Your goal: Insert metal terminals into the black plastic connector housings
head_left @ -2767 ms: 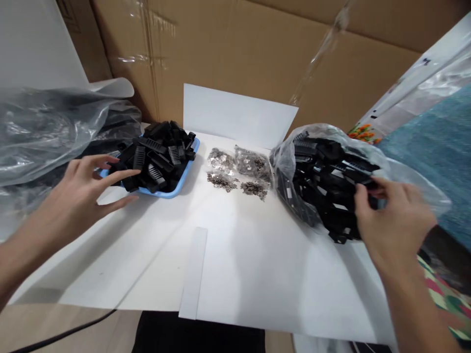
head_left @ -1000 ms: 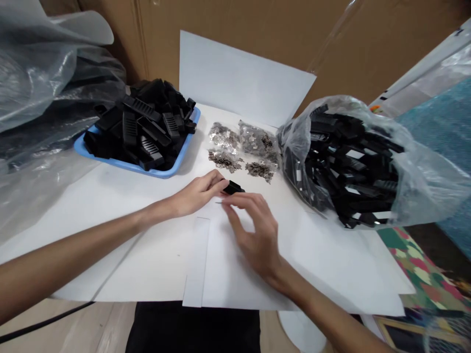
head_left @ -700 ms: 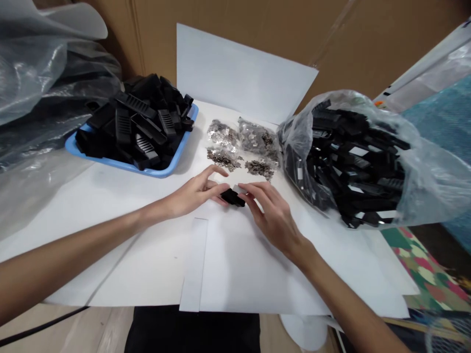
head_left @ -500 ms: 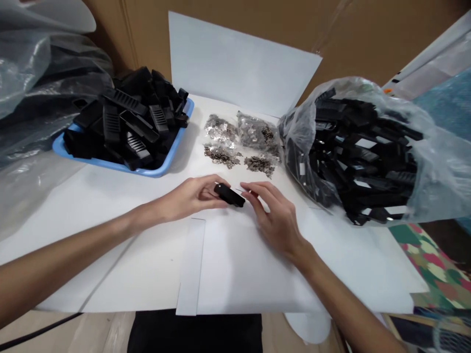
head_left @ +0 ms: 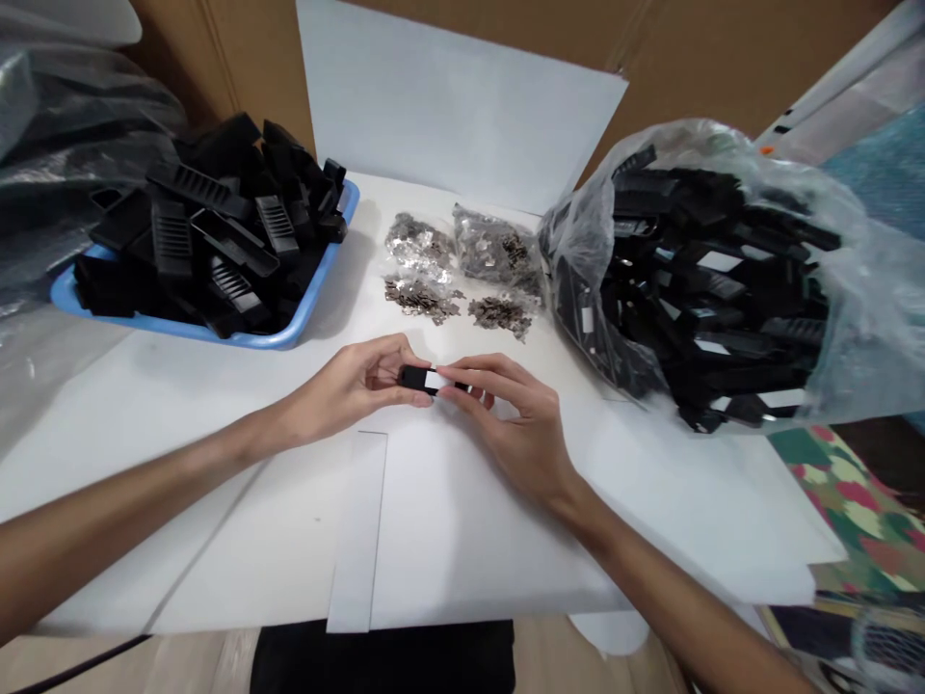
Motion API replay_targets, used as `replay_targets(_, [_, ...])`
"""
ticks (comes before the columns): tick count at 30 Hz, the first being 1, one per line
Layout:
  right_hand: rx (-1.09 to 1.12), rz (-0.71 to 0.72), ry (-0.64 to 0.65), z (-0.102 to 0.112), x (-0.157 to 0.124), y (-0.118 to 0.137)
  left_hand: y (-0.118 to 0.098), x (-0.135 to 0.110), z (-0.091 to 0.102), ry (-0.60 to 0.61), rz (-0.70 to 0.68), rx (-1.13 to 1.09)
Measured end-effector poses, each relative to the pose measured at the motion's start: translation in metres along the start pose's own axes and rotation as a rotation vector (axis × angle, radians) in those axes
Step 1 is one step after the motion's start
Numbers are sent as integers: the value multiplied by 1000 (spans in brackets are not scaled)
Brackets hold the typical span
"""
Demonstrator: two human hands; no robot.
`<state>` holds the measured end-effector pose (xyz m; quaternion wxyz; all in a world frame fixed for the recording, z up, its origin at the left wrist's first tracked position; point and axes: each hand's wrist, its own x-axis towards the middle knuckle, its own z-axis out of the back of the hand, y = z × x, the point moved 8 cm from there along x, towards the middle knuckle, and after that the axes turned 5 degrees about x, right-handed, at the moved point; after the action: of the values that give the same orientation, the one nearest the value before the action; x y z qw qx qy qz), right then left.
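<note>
Above the bench's [head_left: 217, 386] near middle, my left grip [head_left: 361, 381] pinches the black part [head_left: 413, 377] by its left end. The white piece [head_left: 435, 380], apart from it a moment ago, now lies on its face, so the two have met; my right grip [head_left: 524, 414] pinches it from the right, hiding whether it sits flush. The part looks matt and stiff, the piece thin and smooth. Far left, ribbed parts [head_left: 171, 241] heap a blue tray [head_left: 289, 333]; far right, a clear bag [head_left: 867, 328] bulges with others [head_left: 694, 207]; metal bits [head_left: 498, 313] lie between.
</note>
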<state>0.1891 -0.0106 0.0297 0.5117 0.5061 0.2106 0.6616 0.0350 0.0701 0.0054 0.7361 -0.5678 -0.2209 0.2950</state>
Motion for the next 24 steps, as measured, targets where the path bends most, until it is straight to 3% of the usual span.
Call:
replay_targets(6, [1, -26, 1, -1, -1, 0, -1, -1, 1, -14, -4, 16])
replay_targets(13, [140, -247, 100, 15, 17, -22, -3, 0, 1, 2, 3, 2])
replay_targets(17, [-354, -192, 16, 48, 27, -43, -5, -1, -1, 42, 28, -68])
replay_targets(19, [-601, -139, -24, 54, 26, -52, -7, -1, -1, 43, 24, -71])
replay_targets(21, [-695, -109, -46, 54, 24, -61, -8, -2, -1, 49, 17, -71])
replay_targets(24, [-651, -96, -84, 53, 21, -69, -7, -4, -1, 56, 5, -72])
